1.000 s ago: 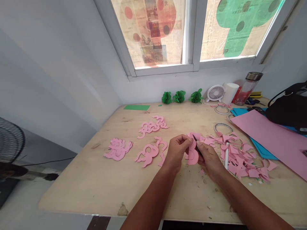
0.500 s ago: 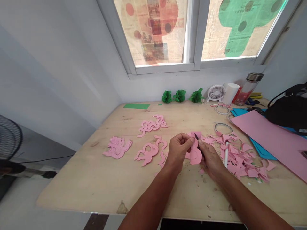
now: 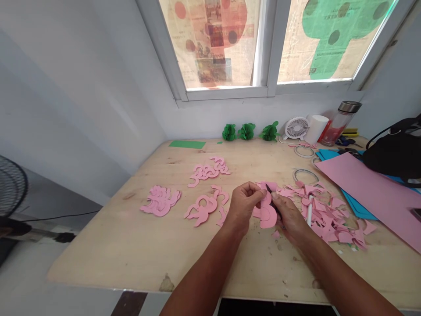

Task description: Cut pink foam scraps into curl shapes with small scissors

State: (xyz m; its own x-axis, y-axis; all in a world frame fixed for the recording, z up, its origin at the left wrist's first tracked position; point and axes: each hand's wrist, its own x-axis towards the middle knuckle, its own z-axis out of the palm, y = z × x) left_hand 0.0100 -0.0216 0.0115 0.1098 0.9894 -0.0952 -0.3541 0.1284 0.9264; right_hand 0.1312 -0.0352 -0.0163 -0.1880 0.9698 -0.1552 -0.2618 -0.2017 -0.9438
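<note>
My left hand (image 3: 245,204) pinches a folded piece of pink paper (image 3: 269,217) with a curved outline drawn on it. Wrapped in my right hand (image 3: 289,210) is a pair of dark scissors (image 3: 276,210), its blades against the pink paper near the fold's upper part. The handles are mostly hidden by my fingers. Left of my hands lie cut pink curved shapes (image 3: 204,211), a stacked cluster (image 3: 161,201) of similar shapes, and another group (image 3: 208,171) farther back.
Pink scraps (image 3: 329,219) and a white pen (image 3: 309,210) lie right of my hands. Beyond are tape rings (image 3: 304,175), a pink sheet (image 3: 368,188), blue sheets (image 3: 358,205) and a black bag (image 3: 394,153). Green paper pieces (image 3: 246,131), a small fan (image 3: 296,128) and a bottle (image 3: 342,123) stand along the wall.
Both hands stay in nearly the same place. The pink paper and scissors have shifted only slightly, and the whole view has moved a little.
</note>
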